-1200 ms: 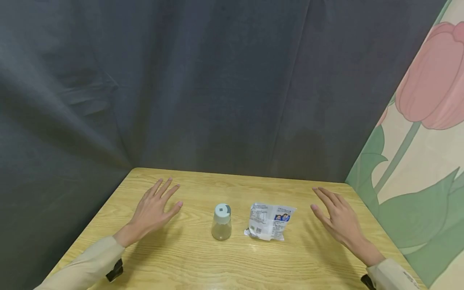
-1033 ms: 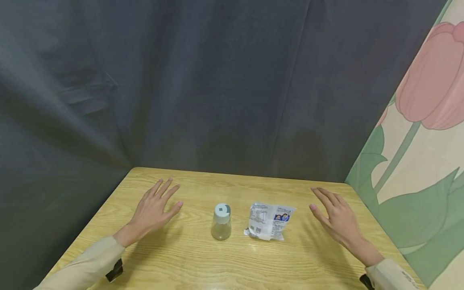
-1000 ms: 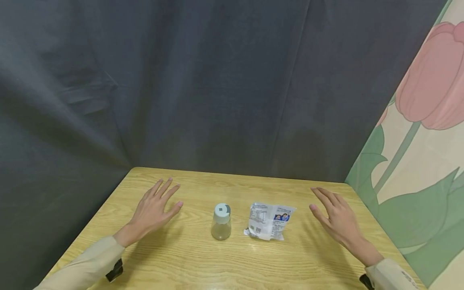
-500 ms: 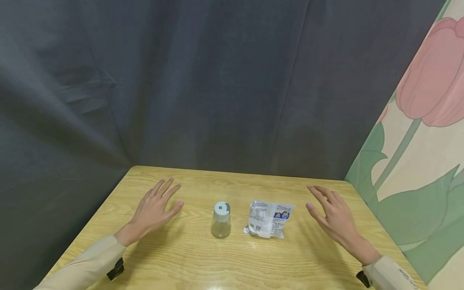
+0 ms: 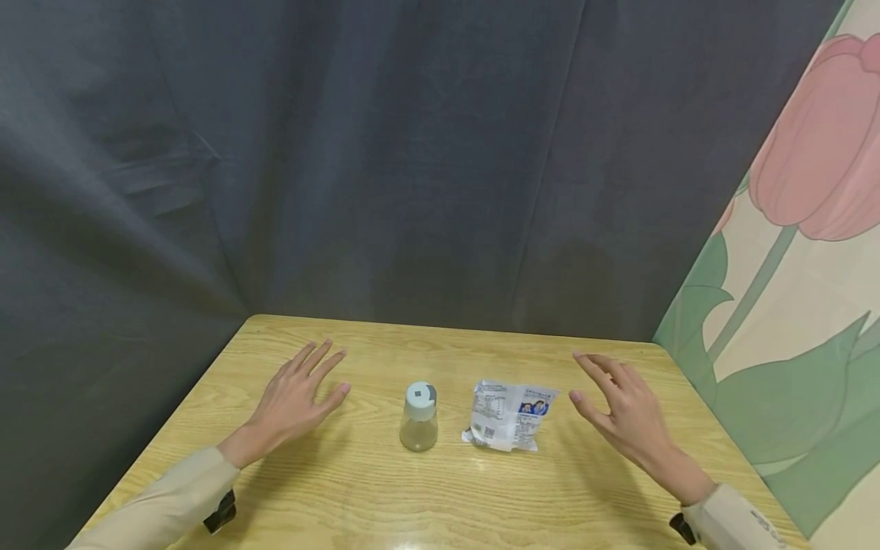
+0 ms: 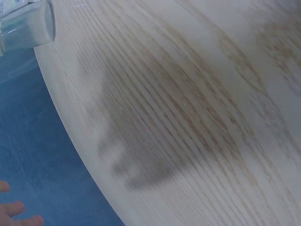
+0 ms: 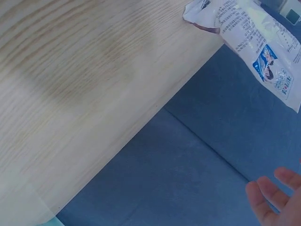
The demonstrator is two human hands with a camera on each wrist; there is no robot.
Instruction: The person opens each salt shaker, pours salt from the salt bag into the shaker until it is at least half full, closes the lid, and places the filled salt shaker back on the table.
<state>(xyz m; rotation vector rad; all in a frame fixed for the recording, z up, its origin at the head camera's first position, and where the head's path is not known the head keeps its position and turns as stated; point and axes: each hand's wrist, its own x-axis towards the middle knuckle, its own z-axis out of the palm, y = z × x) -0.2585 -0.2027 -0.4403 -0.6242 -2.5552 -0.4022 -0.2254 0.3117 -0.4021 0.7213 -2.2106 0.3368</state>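
A clear bottle (image 5: pixel 418 434) with a pale blue-green cap (image 5: pixel 421 400) stands upright in the middle of the wooden table. To its right a white printed packet (image 5: pixel 505 416) stands on the table, with a small blue picture on its front. My left hand (image 5: pixel 292 397) hovers left of the bottle, fingers spread, holding nothing. On the other side my right hand (image 5: pixel 626 412) is nearest to the packet, apart from it, its fingers bent slightly and holding nothing. The left wrist view catches part of the bottle (image 6: pixel 28 28); the right wrist view shows the packet (image 7: pixel 254 42).
The light wooden table (image 5: pixel 385 504) ends at a dark curtain (image 5: pixel 412 168) behind and on the left. A wall (image 5: pixel 791 321) painted with a pink tulip rises along the right side.
My right hand has moved left, closer to the packet, and its fingers bend a little more. My left hand has barely shifted; the bottle and packet stay in place.
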